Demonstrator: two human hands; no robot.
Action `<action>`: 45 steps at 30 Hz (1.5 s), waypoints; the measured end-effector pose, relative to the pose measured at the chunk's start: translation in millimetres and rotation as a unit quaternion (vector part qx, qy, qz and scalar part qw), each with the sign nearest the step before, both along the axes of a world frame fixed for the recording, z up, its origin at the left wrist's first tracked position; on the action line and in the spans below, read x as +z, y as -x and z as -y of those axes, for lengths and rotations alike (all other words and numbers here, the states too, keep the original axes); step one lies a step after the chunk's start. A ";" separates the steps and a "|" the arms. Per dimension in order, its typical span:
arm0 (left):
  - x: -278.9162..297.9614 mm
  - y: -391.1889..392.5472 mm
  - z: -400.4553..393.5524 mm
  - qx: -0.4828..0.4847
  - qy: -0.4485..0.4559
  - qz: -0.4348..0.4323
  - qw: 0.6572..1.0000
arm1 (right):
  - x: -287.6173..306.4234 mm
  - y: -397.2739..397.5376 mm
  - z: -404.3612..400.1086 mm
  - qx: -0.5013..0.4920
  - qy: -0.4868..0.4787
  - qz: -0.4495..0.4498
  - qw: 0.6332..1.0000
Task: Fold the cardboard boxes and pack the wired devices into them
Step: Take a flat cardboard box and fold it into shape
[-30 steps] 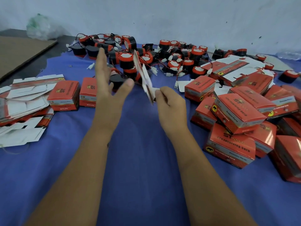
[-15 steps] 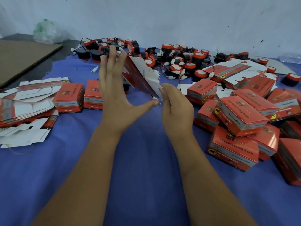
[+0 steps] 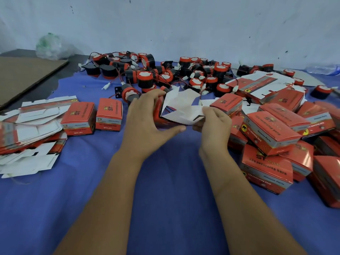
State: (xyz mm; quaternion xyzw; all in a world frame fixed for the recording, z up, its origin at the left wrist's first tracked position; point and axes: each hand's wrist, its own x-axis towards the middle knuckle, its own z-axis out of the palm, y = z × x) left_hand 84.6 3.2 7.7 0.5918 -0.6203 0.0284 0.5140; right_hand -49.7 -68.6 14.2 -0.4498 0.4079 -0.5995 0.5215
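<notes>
Both hands hold one partly folded red-and-white cardboard box (image 3: 181, 107) just above the blue cloth (image 3: 165, 190), its white inside facing me. My left hand (image 3: 147, 124) grips its red left side, fingers curled over the top and thumb stretched underneath. My right hand (image 3: 213, 124) pinches a white flap at its right end. A heap of red-and-black wired devices (image 3: 165, 74) lies behind the box. Flat unfolded boxes (image 3: 29, 133) are stacked at the left.
Two closed red boxes (image 3: 93, 116) stand left of my hands. A big pile of closed red boxes (image 3: 276, 133) fills the right side. Brown cardboard sheet (image 3: 24, 76) and a plastic bag (image 3: 51, 46) lie at the far left by the wall.
The flat box has come down from upright toward the cloth and opened up. My left hand, open before, now grips its left side; my right hand still pinches a flap.
</notes>
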 end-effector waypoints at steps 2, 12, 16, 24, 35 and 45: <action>-0.7 2.6 1.0 -0.041 -0.030 -0.085 0.995 | 1.2 2.4 0.3 0.007 -0.011 0.057 0.998; 6.2 13.9 6.1 -0.068 0.072 -0.327 0.940 | 9.0 -17.7 -11.2 0.228 0.056 0.004 0.972; 6.9 15.9 4.1 -0.122 0.056 -0.389 0.911 | 3.1 -16.9 -16.1 0.232 0.030 0.068 0.970; 15.6 14.6 2.9 -0.138 0.127 -0.271 0.944 | 10.1 -16.4 -20.9 0.248 0.118 0.068 0.959; -7.8 10.6 15.9 -0.074 0.052 -0.478 0.874 | -10.7 -24.2 -14.4 0.237 0.036 -0.033 0.970; 1.2 -6.3 17.6 -0.130 0.000 -0.587 0.799 | -10.0 -26.7 -12.5 0.240 0.047 -0.043 0.969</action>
